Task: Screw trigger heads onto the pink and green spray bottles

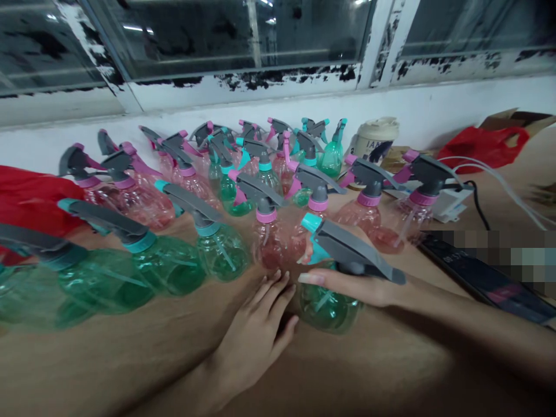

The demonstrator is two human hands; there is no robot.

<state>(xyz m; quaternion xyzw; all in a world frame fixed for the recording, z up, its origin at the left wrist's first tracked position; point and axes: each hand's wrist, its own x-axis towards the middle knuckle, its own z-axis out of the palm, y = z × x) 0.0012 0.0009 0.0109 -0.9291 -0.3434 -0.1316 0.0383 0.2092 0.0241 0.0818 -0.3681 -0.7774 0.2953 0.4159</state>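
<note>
My right hand is wrapped round the neck of a green spray bottle with a grey trigger head and teal trigger. The bottle stands on the brown table. My left hand lies flat on the table just left of that bottle, fingers stretched out and holding nothing. Its fingertips reach toward a pink spray bottle in the row behind.
Several green and pink spray bottles crowd the table back to the white wall. A red bag lies at left, another red bag at right. A cream tub, a white power strip with cables and a dark flat device sit right.
</note>
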